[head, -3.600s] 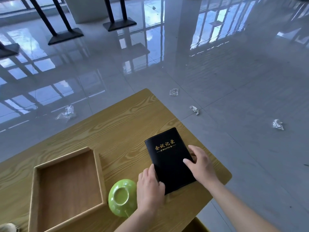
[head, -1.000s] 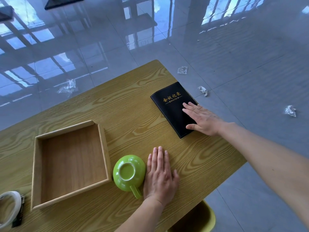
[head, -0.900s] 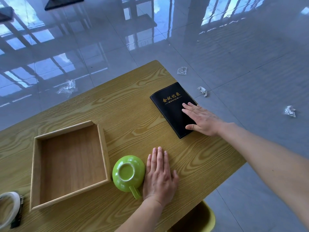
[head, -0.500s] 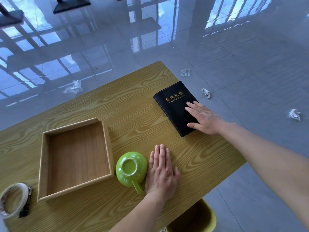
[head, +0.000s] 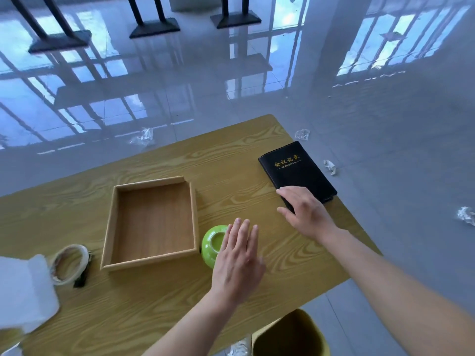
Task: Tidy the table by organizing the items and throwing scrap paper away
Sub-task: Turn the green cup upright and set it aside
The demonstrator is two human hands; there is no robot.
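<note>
Black notebook lies at the worktop's right edge. Right hand, fingers straight, covers its near corner. Left hand, flat, fingers together, holding nothing, overlaps the inverted green cup beside the wooden tray; contact unclear.

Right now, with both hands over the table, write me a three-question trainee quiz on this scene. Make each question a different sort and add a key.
1. Fill in: the green cup sits upside down on the table, just right of the wooden tray, with the ___ hand beside it.
2. Multiple choice: the right hand lies over the near end of: A the green cup, B the black notebook, C the wooden tray.
3. True or false: the green cup stands upright inside the wooden tray.

Key: 1 left hand; 2 B; 3 false, it is upturned on the table outside the tray.
</note>
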